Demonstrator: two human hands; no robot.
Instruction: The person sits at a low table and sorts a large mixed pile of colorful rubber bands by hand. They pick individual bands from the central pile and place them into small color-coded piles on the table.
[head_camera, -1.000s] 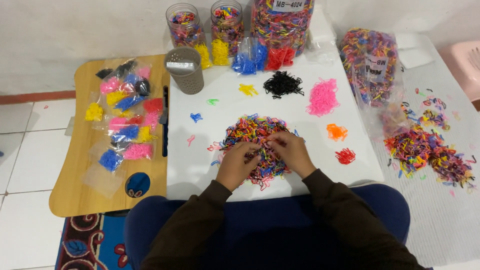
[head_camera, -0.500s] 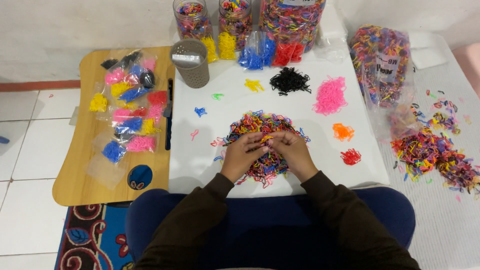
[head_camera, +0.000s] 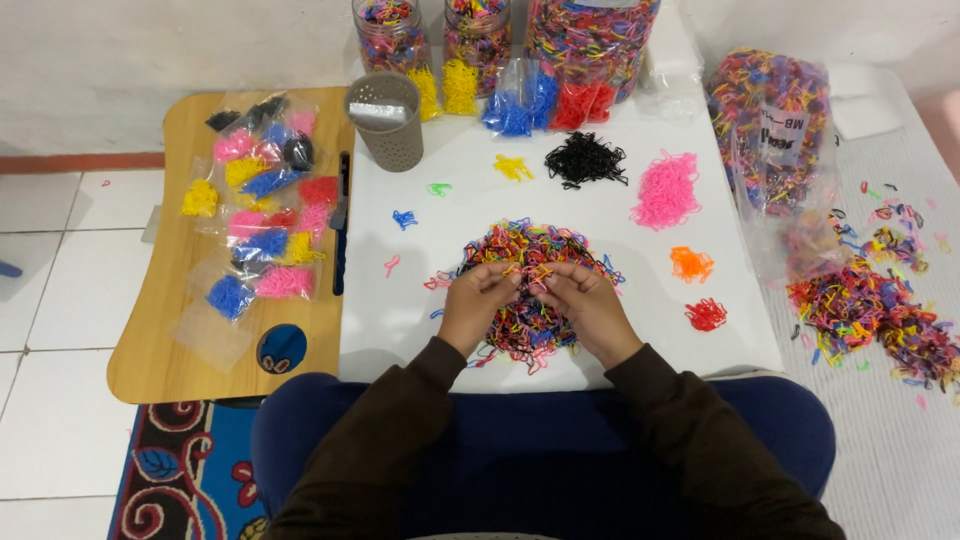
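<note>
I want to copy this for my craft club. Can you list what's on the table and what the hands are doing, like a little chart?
Left hand: on the mixed pile, fingers pinching bands
Right hand: on the same pile, fingertips meeting the left
Mixed pile: many-coloured small elastic bands, middle of white table
Sorted heaps: pink, black, orange, red, yellow
Grey cup: upright, far left of table
Wooden tray: small bags of single-colour bands
Back edge: clear jars full of bands

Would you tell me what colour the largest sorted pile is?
Pink pile, clearest in the head view.
</note>
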